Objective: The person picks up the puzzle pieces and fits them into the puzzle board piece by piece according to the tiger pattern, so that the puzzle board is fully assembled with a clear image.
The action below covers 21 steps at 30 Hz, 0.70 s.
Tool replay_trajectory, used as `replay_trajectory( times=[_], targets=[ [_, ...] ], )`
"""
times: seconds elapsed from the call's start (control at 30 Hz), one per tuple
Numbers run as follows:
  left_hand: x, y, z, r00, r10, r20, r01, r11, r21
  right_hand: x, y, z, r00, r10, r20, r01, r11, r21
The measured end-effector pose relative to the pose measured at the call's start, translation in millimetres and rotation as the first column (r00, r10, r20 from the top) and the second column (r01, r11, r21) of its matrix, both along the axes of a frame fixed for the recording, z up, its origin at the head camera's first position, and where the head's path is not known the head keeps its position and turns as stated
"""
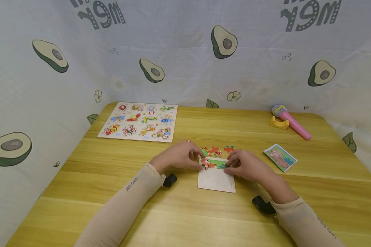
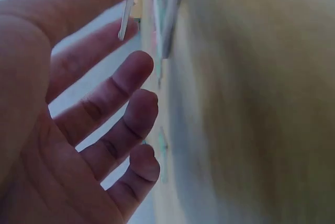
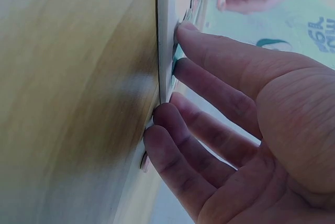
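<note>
A white puzzle board (image 1: 216, 180) lies flat on the table between both hands. Across its far part runs a row of joined jigsaw pieces (image 1: 218, 163) in green and orange. My left hand (image 1: 181, 157) pinches a small red-orange jigsaw piece (image 1: 205, 162) between thumb and index finger, over the board's far left corner. In the left wrist view that piece (image 2: 125, 19) appears edge-on, the other fingers spread apart. At the board's right edge, my right hand (image 1: 246, 165) rests thumb and fingertips on the board and its green piece; its other fingers touch the table close by.
Loose jigsaw pieces (image 1: 214, 150) lie just beyond the board. A picture card (image 1: 280, 157) is to the right. Farther back are a pink toy microphone (image 1: 295, 125), a yellow curved stand (image 1: 279, 123) and a wooden insect puzzle (image 1: 136, 121). A printed curtain surrounds the table.
</note>
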State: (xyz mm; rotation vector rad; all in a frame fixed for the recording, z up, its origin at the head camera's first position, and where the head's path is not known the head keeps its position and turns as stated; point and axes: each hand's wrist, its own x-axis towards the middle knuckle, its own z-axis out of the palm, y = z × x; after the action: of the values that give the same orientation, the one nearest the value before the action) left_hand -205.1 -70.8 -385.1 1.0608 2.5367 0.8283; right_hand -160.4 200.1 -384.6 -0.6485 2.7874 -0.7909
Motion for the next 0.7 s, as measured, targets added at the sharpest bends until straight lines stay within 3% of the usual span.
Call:
replay_trajectory(
  times=[0.13,0.3,0.57,0.7],
  targets=[
    [4.3,5,-4.0,0.997,-0.068,-0.023,0.067,0.997,-0.028,0.1,1,-0.9,1.0,-0.002,0.002,0.002,1.0,0.003],
    [6.6,10,-6.3,0.993,-0.112,-0.046,0.108,0.991,-0.085,0.4,1,-1.1,1.0,-0.001,0.002,0.001,1.0,0.002],
    [10.4,12,-5.7,0.992,-0.104,-0.068,0.096,0.988,-0.118,-1.2,0,-0.2,1.0,-0.004,0.0,0.004,1.0,0.008],
    [12.0,14,-5.0,0.985,-0.139,-0.098,0.126,0.984,-0.122,-2.0,0,-0.7,1.0,0.007,-0.003,-0.007,1.0,0.004]
  ],
)
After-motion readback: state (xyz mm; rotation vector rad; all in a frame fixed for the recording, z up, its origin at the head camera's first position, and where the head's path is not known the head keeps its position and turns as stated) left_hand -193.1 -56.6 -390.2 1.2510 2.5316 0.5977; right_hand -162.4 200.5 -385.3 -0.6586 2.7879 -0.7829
